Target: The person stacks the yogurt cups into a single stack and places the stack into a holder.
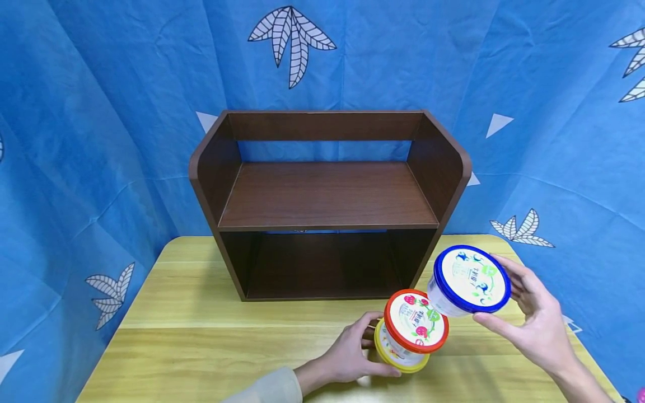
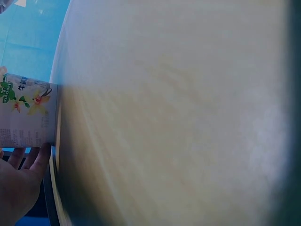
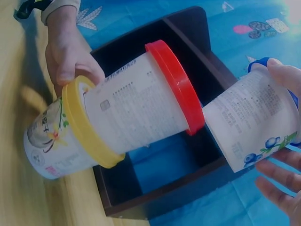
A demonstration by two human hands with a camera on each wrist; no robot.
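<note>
A white tub with a yellow lid (image 3: pixel 61 134) stands upright on the table, and my left hand (image 1: pixel 347 354) grips it with thumb and fingers around its side. On that lid sits a tub with a red lid (image 1: pixel 416 322), its label showing strawberries. My right hand (image 1: pixel 539 316) holds a tub with a blue lid (image 1: pixel 472 279) and blueberry pictures, thumb at the lid's rim and fingers along the far side. This tub is tilted, and its base edge is right at the red lid in the right wrist view. The left wrist view shows the yellow-lidded tub's vanilla-flower label (image 2: pixel 28 106).
Behind the tubs, a dark brown two-level shelf (image 1: pixel 330 193) stands on the light wooden table (image 1: pixel 201 347). The stack is in front of the shelf's right side. A blue patterned cloth (image 1: pixel 101 112) hangs at the back and sides.
</note>
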